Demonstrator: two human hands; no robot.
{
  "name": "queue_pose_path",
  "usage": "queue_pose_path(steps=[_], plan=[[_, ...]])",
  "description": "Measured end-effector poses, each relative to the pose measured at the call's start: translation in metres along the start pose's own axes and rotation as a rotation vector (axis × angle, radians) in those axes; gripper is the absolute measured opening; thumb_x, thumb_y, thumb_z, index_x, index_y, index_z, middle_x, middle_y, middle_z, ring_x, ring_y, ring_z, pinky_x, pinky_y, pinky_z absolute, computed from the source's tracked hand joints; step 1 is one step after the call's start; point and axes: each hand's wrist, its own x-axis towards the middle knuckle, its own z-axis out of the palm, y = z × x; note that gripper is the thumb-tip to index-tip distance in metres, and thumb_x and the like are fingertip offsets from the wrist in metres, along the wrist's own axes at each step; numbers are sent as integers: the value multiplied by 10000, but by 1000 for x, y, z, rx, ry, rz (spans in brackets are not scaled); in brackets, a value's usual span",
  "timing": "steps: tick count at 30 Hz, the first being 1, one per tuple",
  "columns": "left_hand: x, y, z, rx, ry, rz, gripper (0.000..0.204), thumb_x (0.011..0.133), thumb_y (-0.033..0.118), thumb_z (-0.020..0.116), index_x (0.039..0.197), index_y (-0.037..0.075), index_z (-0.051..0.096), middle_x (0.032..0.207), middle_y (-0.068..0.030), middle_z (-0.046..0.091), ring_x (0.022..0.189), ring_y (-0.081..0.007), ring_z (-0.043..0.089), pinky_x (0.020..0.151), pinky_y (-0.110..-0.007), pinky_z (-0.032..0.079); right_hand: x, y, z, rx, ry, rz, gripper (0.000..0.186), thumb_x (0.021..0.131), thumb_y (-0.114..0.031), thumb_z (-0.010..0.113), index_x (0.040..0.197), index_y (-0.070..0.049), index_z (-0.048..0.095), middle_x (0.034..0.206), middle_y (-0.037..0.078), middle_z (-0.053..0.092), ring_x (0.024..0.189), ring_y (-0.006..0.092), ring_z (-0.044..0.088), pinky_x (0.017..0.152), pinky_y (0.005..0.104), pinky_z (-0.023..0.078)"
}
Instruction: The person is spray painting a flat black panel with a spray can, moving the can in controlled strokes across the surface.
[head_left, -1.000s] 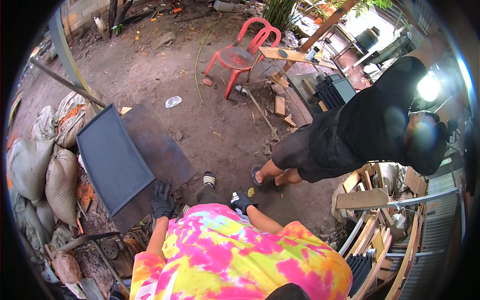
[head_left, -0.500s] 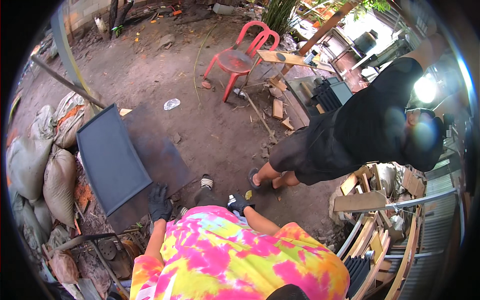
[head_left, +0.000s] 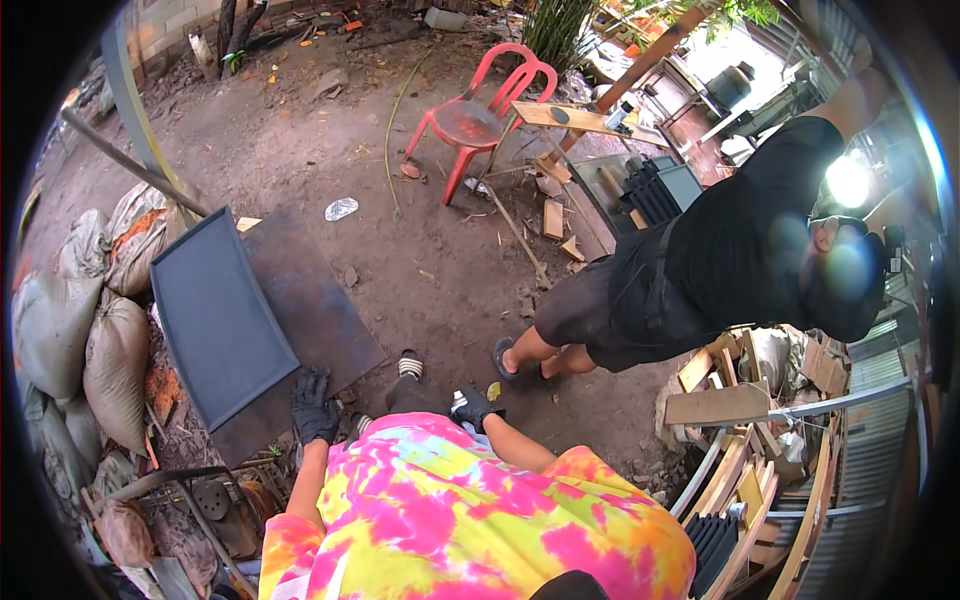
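The small spray can (head_left: pixel 459 400), white-capped, sits clenched in the gloved right hand (head_left: pixel 476 408), near the body. The gloved left hand (head_left: pixel 314 405) hangs released, just beside the dark grey panel (head_left: pixel 215 315) lying tilted on a rusty sheet (head_left: pixel 320 310). Judging by this, spraying the panel comes next, which calls for aiming.

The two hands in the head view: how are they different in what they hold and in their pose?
The left hand is spread, with nothing in it, close to the lower edge of the dark panel; the right hand is closed around a small can. The left hand hangs over the rusty sheet; the right hand is over bare ground, near the other person's foot. Both wear black gloves.
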Motion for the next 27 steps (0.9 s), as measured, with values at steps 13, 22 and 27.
queue_pose_path(steps=[13,22,27], plan=[[0,3,-4,-6,32,18,723,803,186,646,1513,211,513,1552,-141,479,1490,-373,361,1255,-542,251,-7,-12,-14,-376,-35,-260,73,753,-119,670,822,-95,677,723,82,657,749,258,646,720,391,500],[3,8,-7,18,17,-19,715,803,186,662,1503,211,523,1553,-143,480,1482,-373,373,1237,-529,281,3,7,4,293,112,200,290,783,-29,686,1060,-82,617,827,64,662,758,211,639,691,393,489],[6,14,-12,-96,57,8,687,794,189,670,1472,200,564,1540,-153,502,1454,-372,420,1224,-513,313,5,3,1,-697,-44,-244,122,765,-185,675,827,-94,727,814,136,708,792,304,680,737,451,517]])
